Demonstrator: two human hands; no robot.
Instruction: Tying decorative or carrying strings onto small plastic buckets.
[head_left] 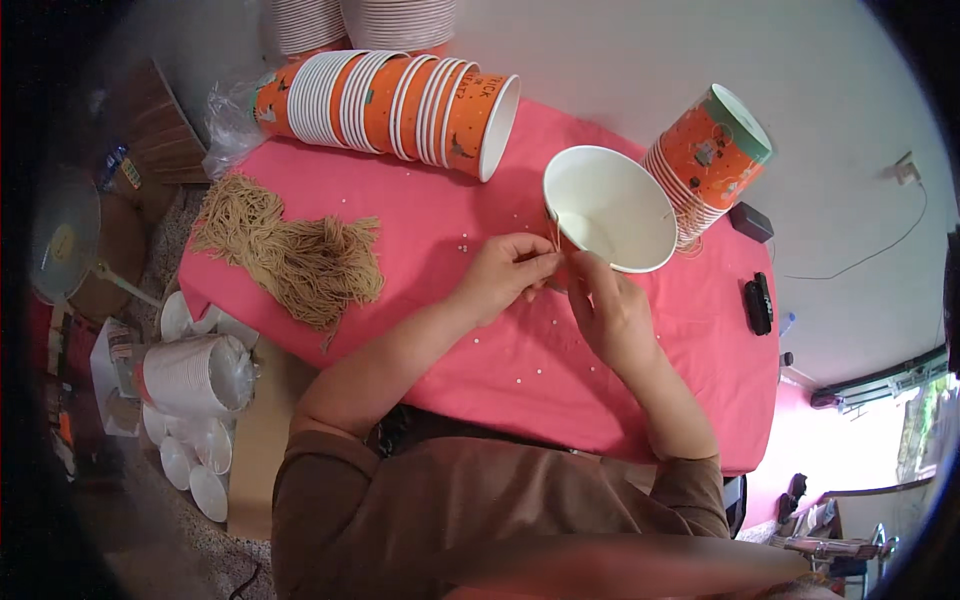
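An open paper bucket (612,205), white inside, stands tilted on the pink-covered table in front of me. At its near left rim, a thin tan cord (557,232) runs down from the rim to my fingers. My left hand (515,264) pinches the cord between thumb and forefinger. Close beside it, my right hand (612,308) is closed with its fingertips together against the bucket's near side; what they grip is hidden. A bundle of tan cords (300,250) lies on the table to the left.
Nested orange buckets (465,115) lie on their side at the back; an upside-down stack (705,165) stands right, cords draped on it. A black box (750,222) and black object (758,304) sit at the right edge. Small white bits dot the pink cloth (450,350). White tubs (190,375) stand lower left.
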